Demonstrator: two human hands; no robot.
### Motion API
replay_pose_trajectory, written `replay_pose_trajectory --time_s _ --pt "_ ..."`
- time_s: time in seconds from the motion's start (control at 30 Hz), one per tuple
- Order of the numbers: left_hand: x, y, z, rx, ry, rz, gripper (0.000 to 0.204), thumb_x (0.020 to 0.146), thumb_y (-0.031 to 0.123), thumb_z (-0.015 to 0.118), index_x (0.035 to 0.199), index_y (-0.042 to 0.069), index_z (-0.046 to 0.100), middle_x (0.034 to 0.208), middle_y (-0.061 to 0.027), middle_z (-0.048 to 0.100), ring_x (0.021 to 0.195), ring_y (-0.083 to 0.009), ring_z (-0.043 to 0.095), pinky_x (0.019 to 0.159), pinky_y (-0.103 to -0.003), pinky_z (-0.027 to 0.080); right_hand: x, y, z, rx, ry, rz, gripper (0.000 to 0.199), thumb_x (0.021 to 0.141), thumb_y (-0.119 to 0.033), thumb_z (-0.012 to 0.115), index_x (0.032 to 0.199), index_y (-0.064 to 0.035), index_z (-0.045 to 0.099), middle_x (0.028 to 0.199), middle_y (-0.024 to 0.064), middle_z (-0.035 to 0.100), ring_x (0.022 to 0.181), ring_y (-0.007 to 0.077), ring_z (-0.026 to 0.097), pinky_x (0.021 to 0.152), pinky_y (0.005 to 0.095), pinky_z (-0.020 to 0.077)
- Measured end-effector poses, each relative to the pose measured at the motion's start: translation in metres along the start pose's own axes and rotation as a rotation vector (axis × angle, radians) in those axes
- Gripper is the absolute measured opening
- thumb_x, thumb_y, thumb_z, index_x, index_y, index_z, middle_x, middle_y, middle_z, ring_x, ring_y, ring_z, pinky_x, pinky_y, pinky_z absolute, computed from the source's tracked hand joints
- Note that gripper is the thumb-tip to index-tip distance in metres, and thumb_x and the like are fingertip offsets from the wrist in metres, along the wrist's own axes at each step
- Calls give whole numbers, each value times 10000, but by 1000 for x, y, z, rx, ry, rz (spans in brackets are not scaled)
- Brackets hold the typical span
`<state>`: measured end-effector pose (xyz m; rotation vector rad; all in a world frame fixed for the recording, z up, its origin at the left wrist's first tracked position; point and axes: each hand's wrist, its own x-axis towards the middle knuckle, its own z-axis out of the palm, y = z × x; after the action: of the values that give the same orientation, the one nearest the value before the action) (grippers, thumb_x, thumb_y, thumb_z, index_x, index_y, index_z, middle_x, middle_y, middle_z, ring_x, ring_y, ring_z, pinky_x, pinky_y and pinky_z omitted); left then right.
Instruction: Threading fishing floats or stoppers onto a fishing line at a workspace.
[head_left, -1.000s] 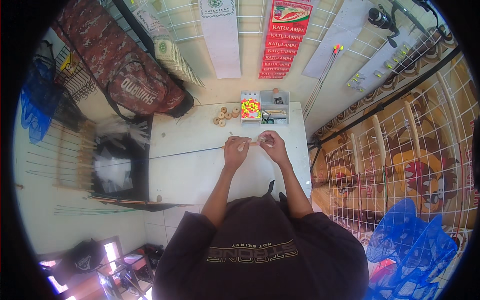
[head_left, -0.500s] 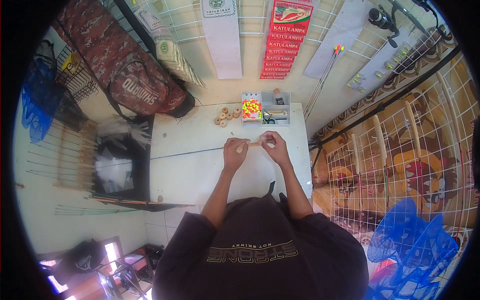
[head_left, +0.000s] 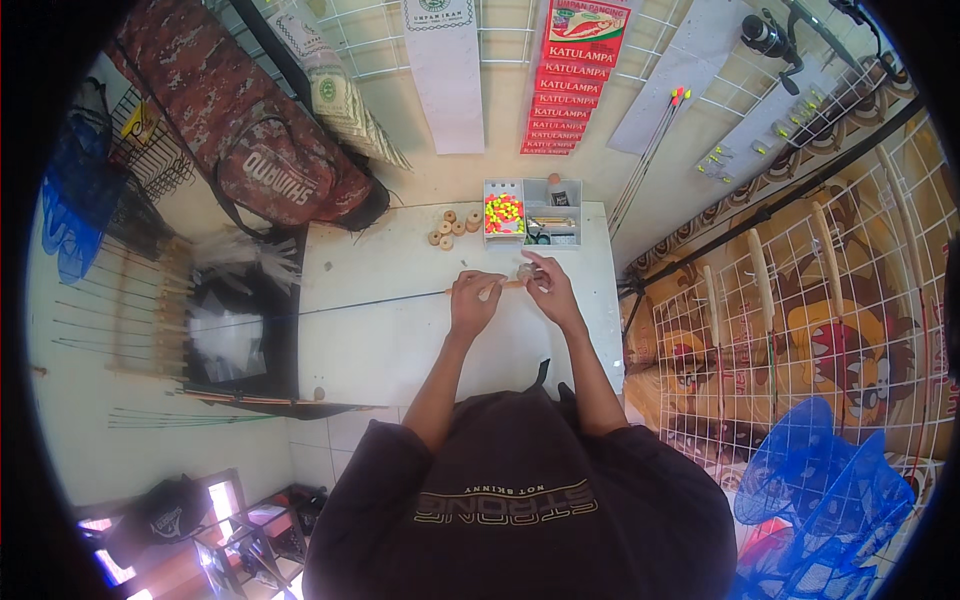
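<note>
A slim blue fishing rod [head_left: 375, 302] extends leftward over the counter [head_left: 400, 365], its tan butt [head_left: 515, 285] clamped in the left hand's [head_left: 474, 298] grip, presumably for steadiness; the right hand's [head_left: 548, 287] grip pinches a small pale round piece [head_left: 526, 272] alongside.

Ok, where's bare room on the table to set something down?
Widest: white tabletop between blue rod and near edge, left of the left forearm. Smaller: strip right of right hand. Crowded: far middle, wooden rings, divided tray.

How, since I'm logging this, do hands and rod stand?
Left hand gripping blue rod; right hand holding small greyish item, kind unclear; compartment box beyond both hands.
</note>
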<state>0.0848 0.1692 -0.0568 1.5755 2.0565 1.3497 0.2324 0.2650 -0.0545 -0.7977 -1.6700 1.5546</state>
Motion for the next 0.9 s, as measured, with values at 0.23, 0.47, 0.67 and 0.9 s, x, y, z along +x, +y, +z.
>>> replay_pose_trajectory --time_s 0.23,0.47,0.67,0.9 --pt "7 3 -3 49 -9 -8 104 820 161 662 898 126 720 890 -12 692 941 -215 556 867 -352 415 4 5 -2 23 69 51 385 785 -45 699 1158 -91 615 921 36 558 843 112 557 711 238 484" --pt "18 -10 -12 91 51 -10 98 818 193 666 895 168 719 910 27 688 973 -185 537 870 -341 388 11 0 -20 -305 135 -98 361 764 -82 737 1104 -62 618 885 -8 574 713 92 522 664 231 442" --pt "17 -8 -8 96 42 -15 102 812 204 675 898 176 721 913 20 684 997 -186 531 884 -340 376 10 -7 -5 121 104 79 285 811 -56 688 1084 -43 607 1049 42 562 906 98 590 772 262 485" --pt "11 -17 -4 83 31 -23 111 804 208 683 905 182 723 903 8 676 997 -191 529 879 -356 376 12 -1 -7 -31 -24 39 302 824 -5 606 1123 -15 568 1038 61 599 867 106 580 768 240 467"
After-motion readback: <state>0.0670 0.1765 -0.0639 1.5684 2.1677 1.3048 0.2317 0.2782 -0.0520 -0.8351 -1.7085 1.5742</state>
